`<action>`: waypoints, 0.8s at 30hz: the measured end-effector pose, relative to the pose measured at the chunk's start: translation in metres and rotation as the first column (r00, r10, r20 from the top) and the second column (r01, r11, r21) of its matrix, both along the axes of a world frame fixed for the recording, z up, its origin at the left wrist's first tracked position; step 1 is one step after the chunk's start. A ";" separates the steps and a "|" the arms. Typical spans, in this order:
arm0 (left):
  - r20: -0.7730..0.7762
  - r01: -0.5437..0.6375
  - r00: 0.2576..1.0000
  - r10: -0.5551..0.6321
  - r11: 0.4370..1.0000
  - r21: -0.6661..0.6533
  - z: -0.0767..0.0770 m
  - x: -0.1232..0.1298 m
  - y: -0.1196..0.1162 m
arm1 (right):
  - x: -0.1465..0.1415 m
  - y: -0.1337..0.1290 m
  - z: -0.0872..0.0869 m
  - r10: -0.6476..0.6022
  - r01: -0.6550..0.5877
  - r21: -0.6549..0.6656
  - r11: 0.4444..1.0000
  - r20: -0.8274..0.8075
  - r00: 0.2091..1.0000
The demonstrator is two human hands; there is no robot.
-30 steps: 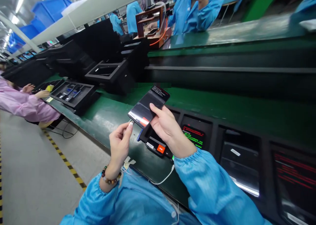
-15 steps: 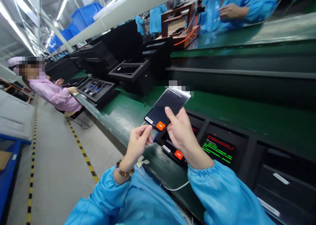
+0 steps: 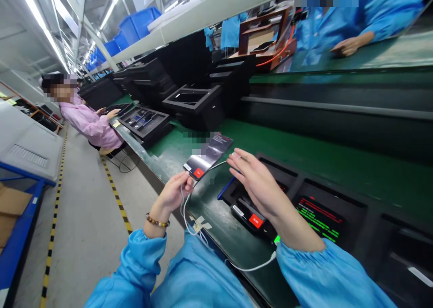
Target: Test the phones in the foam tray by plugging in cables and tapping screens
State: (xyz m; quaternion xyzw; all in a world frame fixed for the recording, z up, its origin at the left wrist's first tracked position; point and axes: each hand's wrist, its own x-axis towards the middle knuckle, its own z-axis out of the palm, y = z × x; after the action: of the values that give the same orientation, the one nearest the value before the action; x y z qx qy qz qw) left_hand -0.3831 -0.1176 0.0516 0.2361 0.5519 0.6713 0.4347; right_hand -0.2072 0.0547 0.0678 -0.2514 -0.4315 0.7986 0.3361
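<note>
So the phone (image 3: 214, 154) sits just past the left hand (image 3: 176, 188), up and to its right, long axis on a slant: near end by the left fingers, far end angled away across the table (image 3: 216, 206). Left is clearly the nearer hand, pinched narrow on the white cable (image 3: 184, 204) right at that near end; can't tell if it's gripping the phone's edge too. The right hand (image 3: 253, 179) is off the phone's right side with a clear gap between, fingers straight and close together, nothing visibly in it. There's a thin pale line running from the phone toward those fingertips, but I can't tell if it touches. Also can't say whether the phone's flat on the table or held a bit above it. Edges: the table's front edge runs along just below the left hand, so there's not much room on that side imo. The black tray (image 3: 299, 179) crowds the right, with a second phone (image 3: 246, 214) at its near left corner under the right forearm. Best open room is the green stretch past the phone's far end, between the black box (image 3: 218, 112) and the tray.
</note>
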 end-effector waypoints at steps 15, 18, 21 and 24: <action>-0.338 -0.077 0.936 -0.093 0.886 -0.457 -0.014 -0.053 0.008 | 0.101 -0.015 0.089 0.564 -0.732 0.621 0.280 0.511 0.649; -0.491 -0.106 0.842 -0.225 0.822 -0.559 -0.006 -0.057 0.026 | 0.112 -0.021 0.097 0.502 -0.812 0.558 0.172 0.659 0.559; -0.679 -0.212 0.680 -0.275 0.813 -0.542 0.014 -0.055 0.041 | 0.117 -0.033 0.095 0.420 -0.806 0.580 0.117 0.707 0.569; -0.793 -0.177 0.528 -0.303 0.874 -0.453 0.053 -0.029 0.051 | 0.123 -0.047 0.086 0.339 -0.788 0.608 0.096 0.724 0.601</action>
State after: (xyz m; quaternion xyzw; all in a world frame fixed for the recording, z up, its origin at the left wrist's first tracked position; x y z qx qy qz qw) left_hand -0.4121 -0.0669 0.1051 0.4358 0.8308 0.2950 0.1810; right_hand -0.0843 0.0076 0.1535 0.0097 -0.9095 0.4145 -0.0302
